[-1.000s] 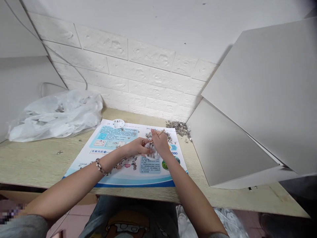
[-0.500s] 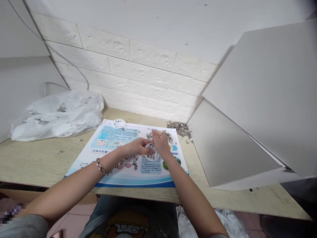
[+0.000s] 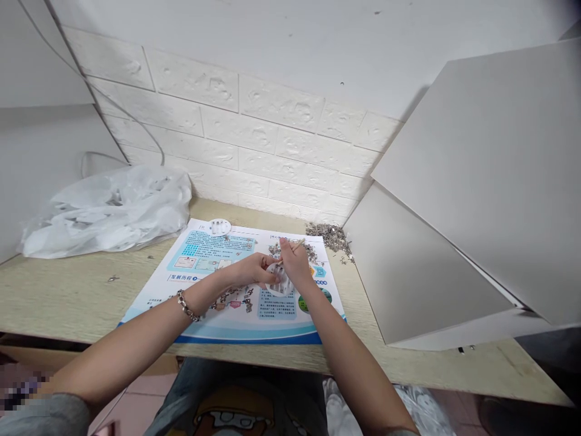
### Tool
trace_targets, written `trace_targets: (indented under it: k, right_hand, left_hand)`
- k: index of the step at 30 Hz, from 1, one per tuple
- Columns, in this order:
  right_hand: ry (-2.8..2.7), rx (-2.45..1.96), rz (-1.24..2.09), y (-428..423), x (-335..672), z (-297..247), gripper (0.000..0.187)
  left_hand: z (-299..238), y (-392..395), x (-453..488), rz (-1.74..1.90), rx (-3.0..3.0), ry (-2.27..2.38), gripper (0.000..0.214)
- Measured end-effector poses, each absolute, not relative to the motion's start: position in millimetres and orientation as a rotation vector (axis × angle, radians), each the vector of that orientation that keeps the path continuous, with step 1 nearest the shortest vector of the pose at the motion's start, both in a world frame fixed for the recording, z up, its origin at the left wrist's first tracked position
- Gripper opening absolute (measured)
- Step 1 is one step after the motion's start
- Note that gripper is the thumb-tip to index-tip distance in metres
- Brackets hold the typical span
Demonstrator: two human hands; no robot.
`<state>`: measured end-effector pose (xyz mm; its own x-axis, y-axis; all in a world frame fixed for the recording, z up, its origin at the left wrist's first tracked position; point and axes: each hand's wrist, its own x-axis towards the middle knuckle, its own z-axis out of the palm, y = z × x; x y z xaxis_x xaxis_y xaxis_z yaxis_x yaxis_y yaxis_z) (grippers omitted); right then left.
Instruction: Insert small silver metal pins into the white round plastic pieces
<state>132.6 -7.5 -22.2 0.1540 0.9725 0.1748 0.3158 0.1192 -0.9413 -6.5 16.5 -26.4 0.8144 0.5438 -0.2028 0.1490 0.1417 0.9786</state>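
Observation:
My left hand (image 3: pixel 255 270) pinches the edge of a round white plastic disc (image 3: pixel 280 283) with small metal pieces in it. In my right hand (image 3: pixel 294 261), closed around it, is a thin wooden stick (image 3: pixel 297 245), its lower end over the disc and partly hidden by my fingers. Both hands meet above a printed poster sheet (image 3: pixel 218 330). A second white disc (image 3: pixel 220 227) with metal pieces lies at the sheet's top left. Small metal parts (image 3: pixel 249 298) are scattered on the sheet, some below my left hand.
A larger heap of metal parts (image 3: pixel 333 236) lies by the wall behind the sheet. A clear plastic bag (image 3: pixel 113 209) of white pieces rests on the table's left. Grey-white panels (image 3: pixel 431 266) lean at the right. One loose metal part (image 3: pixel 113 278) lies left of the sheet.
Almost nothing differs; both hands stay at the disc with the stick in nearly the same place. The whole view has shifted very slightly.

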Motion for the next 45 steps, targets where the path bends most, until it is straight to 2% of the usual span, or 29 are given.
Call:
trace_targets:
  k: [7, 14, 22, 45]
  right_hand:
    - [-1.428, -1.251, 0.692, -5.9, 142.3, -18.2, 0.038]
    - [-1.951, -1.374, 0.037, -9.1, 149.0, -12.3, 0.029]
    - [-2.147, -1.532, 0.136, -6.4, 146.0, -19.5, 0.019]
    - [-2.098, -1.414, 0.144, -7.3, 143.3, -28.8, 0.02]
  left_hand:
    - [-8.4, 13.5, -9.0, 0.379, 1.338, 0.759, 0.022]
    - [-10.1, 18.1, -9.6, 0.483, 1.406, 0.836, 0.028]
    - [-11.9, 20.2, -9.7, 0.468, 1.51, 0.851, 0.028]
    - [-10.5, 19.6, -13.6, 0.473, 1.395, 0.699, 0.02]
